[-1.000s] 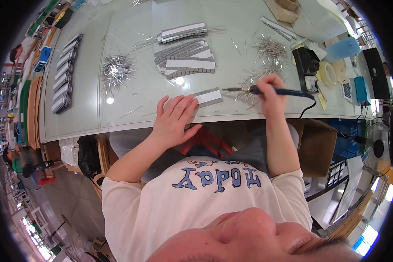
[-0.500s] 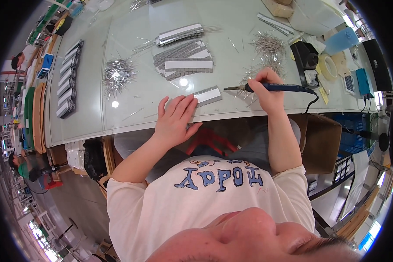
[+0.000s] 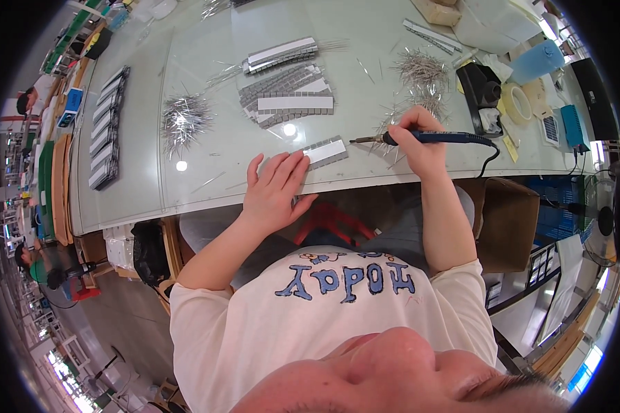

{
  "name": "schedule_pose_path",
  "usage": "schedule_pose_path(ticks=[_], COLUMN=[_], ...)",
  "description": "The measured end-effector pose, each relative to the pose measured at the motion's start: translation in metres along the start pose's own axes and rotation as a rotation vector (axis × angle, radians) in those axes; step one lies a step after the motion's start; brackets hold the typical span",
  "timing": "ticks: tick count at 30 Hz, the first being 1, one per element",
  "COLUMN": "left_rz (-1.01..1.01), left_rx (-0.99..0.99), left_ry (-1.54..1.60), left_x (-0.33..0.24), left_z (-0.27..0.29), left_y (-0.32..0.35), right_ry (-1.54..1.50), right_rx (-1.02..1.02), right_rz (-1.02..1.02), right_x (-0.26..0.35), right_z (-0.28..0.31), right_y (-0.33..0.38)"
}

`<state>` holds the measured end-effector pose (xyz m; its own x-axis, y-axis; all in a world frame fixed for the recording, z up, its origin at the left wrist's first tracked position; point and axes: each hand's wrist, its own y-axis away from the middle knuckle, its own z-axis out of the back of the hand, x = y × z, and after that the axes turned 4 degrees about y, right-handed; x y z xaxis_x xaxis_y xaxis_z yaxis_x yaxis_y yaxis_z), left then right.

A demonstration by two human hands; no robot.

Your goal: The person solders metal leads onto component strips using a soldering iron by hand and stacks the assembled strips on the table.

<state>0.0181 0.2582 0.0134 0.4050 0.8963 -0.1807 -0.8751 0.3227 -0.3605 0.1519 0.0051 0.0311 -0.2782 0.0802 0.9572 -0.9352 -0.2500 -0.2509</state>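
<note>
My left hand [image 3: 272,191] lies near the table's front edge with its fingers spread. Its fingertips press on the left end of a grey segmented strip with a white middle band [image 3: 326,153]; that end is hidden beneath them. In my right hand [image 3: 422,143] is a soldering iron with a dark blue handle [image 3: 439,137], held like a pen. Its metal tip points left, close to the strip's right end; whether they touch I cannot tell. Beyond the strip lies a fanned pile of similar strips [image 3: 295,103], with a neat stack of them [image 3: 281,54] behind it.
Thin metal wires form heaps at left [image 3: 186,122] and right [image 3: 420,67]. Several strip stacks [image 3: 106,131] line the table's left side. At right stand a black soldering-iron stand [image 3: 480,89], a tape roll [image 3: 517,103], a blue bottle [image 3: 537,62] and a teal box [image 3: 574,128].
The iron's tip has shifted very slightly left along with my right hand. My left hand and the strip look almost unmoved.
</note>
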Motion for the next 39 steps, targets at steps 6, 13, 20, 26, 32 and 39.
schedule_pose_path(ticks=[6, 13, 20, 26, 32, 39], left_rz=[-0.002, 0.000, -0.048, -0.036, -0.022, -0.019], left_rx=[0.004, -0.002, -0.101, -0.075, -0.051, -0.029], left_ry=[-0.006, 0.002, 0.027, -0.003, -0.022, -0.031], left_x=[0.001, 0.000, 0.003, 0.001, -0.002, -0.002], left_z=[-0.001, 0.002, -0.001, -0.001, 0.000, -0.001], left_y=[-0.001, 0.000, 0.005, 0.002, -0.001, 0.000], right_ry=[0.034, 0.087, -0.290, -0.372, -0.294, -0.287], right_rx=[0.005, 0.060, -0.126, -0.199, -0.174, -0.202], right_rz=[0.025, 0.011, -0.391, -0.362, -0.278, -0.283], right_x=[0.000, -0.004, -0.001, 0.004, 0.002, 0.003], right_z=[-0.003, 0.002, 0.004, -0.001, -0.002, -0.004], right_y=[0.000, -0.001, -0.008, -0.010, -0.009, -0.009])
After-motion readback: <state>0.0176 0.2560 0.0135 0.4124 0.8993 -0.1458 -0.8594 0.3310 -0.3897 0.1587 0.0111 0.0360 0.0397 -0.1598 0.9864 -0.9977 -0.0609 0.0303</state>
